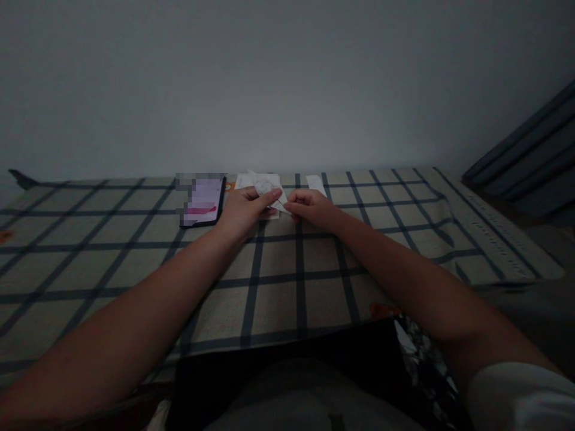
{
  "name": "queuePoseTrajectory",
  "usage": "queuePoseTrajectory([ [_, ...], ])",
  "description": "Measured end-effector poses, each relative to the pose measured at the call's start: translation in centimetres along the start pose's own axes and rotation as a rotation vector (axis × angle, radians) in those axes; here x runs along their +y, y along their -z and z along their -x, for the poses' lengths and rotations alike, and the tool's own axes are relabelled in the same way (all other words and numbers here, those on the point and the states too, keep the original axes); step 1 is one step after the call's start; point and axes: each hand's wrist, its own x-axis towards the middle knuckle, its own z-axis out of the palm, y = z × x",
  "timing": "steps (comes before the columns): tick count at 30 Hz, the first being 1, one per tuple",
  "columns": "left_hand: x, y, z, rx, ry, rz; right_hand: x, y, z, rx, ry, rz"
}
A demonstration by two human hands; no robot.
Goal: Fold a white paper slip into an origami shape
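Note:
A folded piece of white paper (266,181) with faint printed lines is held up between my two hands over the table. My left hand (246,209) is closed on it, thumb pressed on top. At the paper's lower right corner, the thumb and fingers of my right hand (311,206) pinch a pointed end. Beneath my left hand lies a flat white sheet or booklet (245,179) with a bit of orange at its left edge, partly covered. Another white paper strip (315,182) rests just behind my right hand.
A phone (205,200) with a lit, partly pixelated screen lies left of my left hand. A checked cloth (278,305) covers the table, which meets a plain wall (287,84) at the back. Dark striped fabric (534,155) hangs at the far right.

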Motion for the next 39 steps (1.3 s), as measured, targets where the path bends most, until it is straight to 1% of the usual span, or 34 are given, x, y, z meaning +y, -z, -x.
queuePoseTrajectory([
  [8,-0.06,0.0,-0.27,0.056,-0.006,0.091,-0.02,-0.04,-0.1,-0.011,0.051,0.008],
  [18,-0.12,-0.02,-0.5,0.07,0.004,0.149,-0.39,-0.11,0.0,-0.06,0.024,0.036],
  [22,-0.57,0.38,-0.8,0.133,-0.05,0.085,-0.37,-0.12,0.03,-0.061,0.038,0.047],
  [24,-0.79,0.66,-0.91,0.143,-0.081,0.033,-0.24,-0.16,0.05,-0.055,0.045,0.047],
  [27,-0.86,0.85,-0.95,0.113,-0.106,-0.003,0.04,-0.16,0.05,-0.042,0.044,0.046],
  [32,-0.45,0.36,-0.8,0.013,-0.033,0.04,0.25,0.11,0.01,-0.016,0.028,0.056],
  [39,-0.19,0.2,-0.63,-0.012,0.035,0.072,-0.35,0.11,0.15,0.027,0.035,0.072],
])
